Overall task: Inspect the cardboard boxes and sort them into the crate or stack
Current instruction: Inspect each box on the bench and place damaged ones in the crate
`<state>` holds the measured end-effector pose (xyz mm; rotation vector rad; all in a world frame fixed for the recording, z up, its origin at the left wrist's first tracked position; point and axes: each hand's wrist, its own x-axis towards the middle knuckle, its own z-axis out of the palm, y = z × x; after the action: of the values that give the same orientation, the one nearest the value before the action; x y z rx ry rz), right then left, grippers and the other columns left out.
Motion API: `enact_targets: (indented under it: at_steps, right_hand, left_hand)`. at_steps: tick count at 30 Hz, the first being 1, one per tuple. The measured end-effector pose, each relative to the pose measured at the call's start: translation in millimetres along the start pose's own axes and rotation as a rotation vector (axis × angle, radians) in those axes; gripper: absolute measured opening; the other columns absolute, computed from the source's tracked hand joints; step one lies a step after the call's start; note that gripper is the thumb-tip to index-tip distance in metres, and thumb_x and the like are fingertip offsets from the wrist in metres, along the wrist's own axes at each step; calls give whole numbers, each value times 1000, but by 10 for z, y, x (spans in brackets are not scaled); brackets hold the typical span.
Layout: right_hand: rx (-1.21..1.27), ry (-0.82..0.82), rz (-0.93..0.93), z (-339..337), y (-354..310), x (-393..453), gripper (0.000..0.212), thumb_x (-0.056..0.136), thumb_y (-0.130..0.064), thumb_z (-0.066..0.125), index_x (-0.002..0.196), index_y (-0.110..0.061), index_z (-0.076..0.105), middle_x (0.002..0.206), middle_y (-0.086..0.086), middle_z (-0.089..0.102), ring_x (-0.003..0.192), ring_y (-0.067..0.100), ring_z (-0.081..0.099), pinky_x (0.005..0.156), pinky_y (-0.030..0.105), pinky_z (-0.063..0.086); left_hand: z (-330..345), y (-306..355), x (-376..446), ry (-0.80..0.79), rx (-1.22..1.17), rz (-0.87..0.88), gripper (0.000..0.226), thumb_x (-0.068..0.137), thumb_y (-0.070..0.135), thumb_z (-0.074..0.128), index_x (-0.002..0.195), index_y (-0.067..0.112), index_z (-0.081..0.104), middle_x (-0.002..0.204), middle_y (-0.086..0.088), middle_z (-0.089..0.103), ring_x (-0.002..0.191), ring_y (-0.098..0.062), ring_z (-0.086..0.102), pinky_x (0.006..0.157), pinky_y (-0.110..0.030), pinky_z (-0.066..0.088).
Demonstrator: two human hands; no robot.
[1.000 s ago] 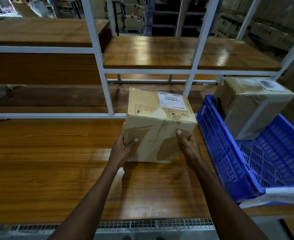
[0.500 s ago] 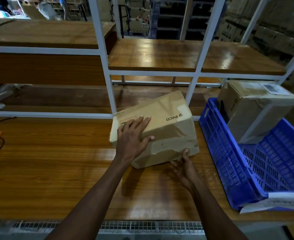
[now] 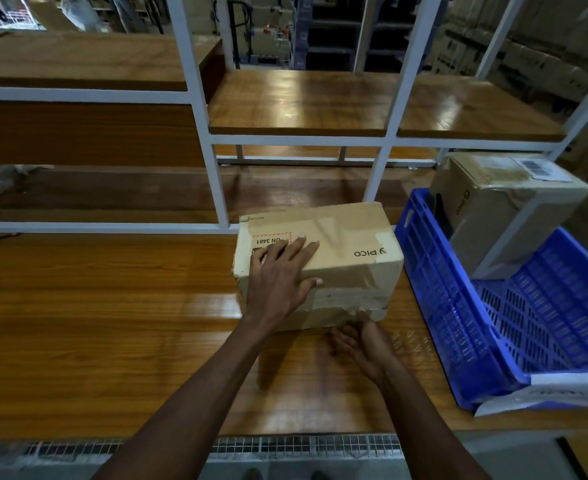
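Glossy wooden worktop [image 3: 95, 341] fills the near field, bounded at its near edge by a wire mesh strip [image 3: 285, 445].

Right hand [image 3: 363, 336]: positioned at the near lower edge of the cardboard box [image 3: 341, 258], palm turned up, fingers straight and close together, fingertips at or just under the box's bottom edge. Whether they touch the box cannot be told.

Left hand [image 3: 282, 275]: laid flat on the box's top face, fingers spread and extended, thumb out toward the right. Fingertips lie beside a red-hatched label reading "UN 3481".

The cardboard box lies on the worktop near its centre, long side running left to right, with "PICO" printed upside down on top. Brown tape on its near face is wrinkled and torn.

Blue plastic crate [image 3: 458, 323]: stands just to the right of the box, tilted, with a white sheet at its near corner. A second cardboard box [image 3: 503, 209] sits in the crate's far end, barcode label on top.

White metal shelving frame [image 3: 212, 174] rises behind the worktop, carrying wooden shelves [image 3: 303, 102]. Stacked cartons [image 3: 528, 46] stand far right.
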<state>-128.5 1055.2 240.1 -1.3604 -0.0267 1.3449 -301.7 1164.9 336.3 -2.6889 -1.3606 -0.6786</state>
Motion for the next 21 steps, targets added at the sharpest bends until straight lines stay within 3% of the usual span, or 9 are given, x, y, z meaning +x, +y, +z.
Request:
enact_targets:
  at_steps: [2, 4, 8, 10, 13, 15, 17, 19, 21]
  right_hand:
    - [-64, 57, -86, 88, -65, -113, 39, 109, -31, 50, 134, -3, 61, 119, 18, 72, 96, 29, 72, 74, 34, 60]
    - [-111, 153, -261, 190, -179, -263, 28, 105, -21, 55, 119, -1, 70, 104, 18, 76, 80, 23, 70, 66, 31, 57]
    - [-255, 261, -616, 423, -503, -702, 16, 102, -23, 62, 96, -18, 76, 92, 8, 79, 78, 17, 71, 68, 36, 56]
    - [-455, 314, -814, 480, -678, -810, 18, 102, -28, 62, 90, -21, 74, 86, 0, 75, 80, 15, 70, 66, 37, 58]
    - [-751, 378, -1031, 486, -927, -787, 15, 100, -28, 61, 98, -21, 74, 99, -5, 71, 97, 18, 63, 80, 43, 56]
    - [-955, 388, -1042, 447, -1049, -686, 18, 98, -27, 64, 112, -22, 73, 122, -1, 65, 119, 25, 54, 96, 40, 44]
    - [-1076, 332, -901, 428, -1142, -588, 33, 99, -37, 64, 130, -26, 67, 147, 3, 50, 138, 29, 40, 109, 46, 35]
    - [-1102, 255, -752, 451, -1194, -524, 50, 100, -49, 60, 145, -32, 55, 160, 7, 36, 145, 32, 36, 114, 53, 34]
    - [-1067, 201, -683, 477, -1201, -459, 59, 99, -55, 59, 153, -34, 46, 162, 11, 32, 143, 34, 40, 113, 51, 40]
  left_hand:
    - [35, 22, -10, -5, 26, 26, 71, 88, 66, 62, 151, 39, 46, 156, 10, 48, 139, -21, 45, 107, -45, 34]
    - [59, 24, -23, -10, 45, 33, 70, 88, 66, 62, 151, 38, 46, 156, 9, 48, 140, -21, 45, 108, -46, 35]
    - [67, -49, -2, -32, 45, 28, 69, 90, 65, 58, 152, 39, 44, 158, 8, 46, 141, -21, 42, 109, -46, 33]
    - [51, -103, 1, -39, -130, 20, 63, 92, 62, 57, 149, 38, 48, 155, 8, 48, 141, -21, 41, 112, -46, 31]
    - [-1, -210, -130, 221, -506, -90, 47, 95, 48, 60, 139, 31, 59, 148, 6, 50, 140, -19, 40, 112, -46, 38]
    - [9, -313, -285, 437, -608, -306, 43, 99, 46, 53, 138, 29, 57, 148, 5, 46, 139, -18, 37, 106, -44, 44]
    - [81, -428, -414, 453, -768, -654, 51, 100, 59, 41, 142, 32, 53, 148, 2, 47, 135, -20, 42, 98, -44, 48]
    - [196, -549, -504, 242, -994, -1002, 61, 100, 69, 29, 149, 36, 44, 151, -4, 47, 135, -30, 48, 99, -51, 50]
    - [269, -582, -564, -2, -1307, -1232, 67, 104, 68, 23, 154, 28, 43, 150, -10, 51, 132, -38, 53, 103, -56, 48]
